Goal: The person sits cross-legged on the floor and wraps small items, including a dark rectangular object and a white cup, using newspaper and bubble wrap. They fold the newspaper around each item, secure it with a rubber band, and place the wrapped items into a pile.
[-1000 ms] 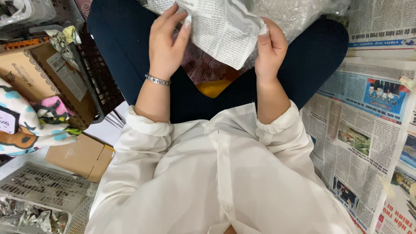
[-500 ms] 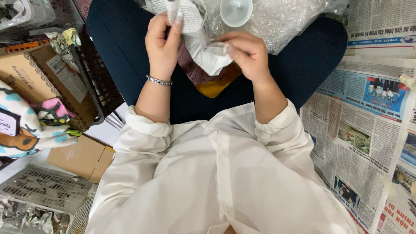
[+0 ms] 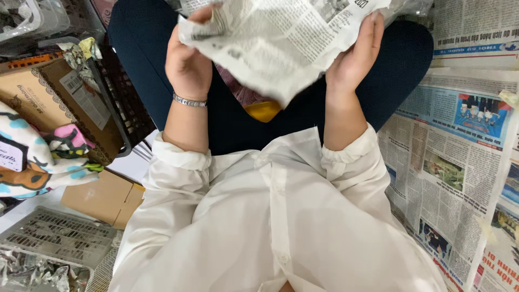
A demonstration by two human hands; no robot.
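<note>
Loose white button-front shirt [image 3: 281,216], long sleeves pushed up and bunched below elbows, small white buttons down centre placket. Dark navy trousers [image 3: 140,59] over both legs. Thin silver link bracelet [image 3: 189,100] on left wrist. Left hand [image 3: 187,67] and right hand [image 3: 354,57] bare, forearms uncovered, no rings visible.
</note>
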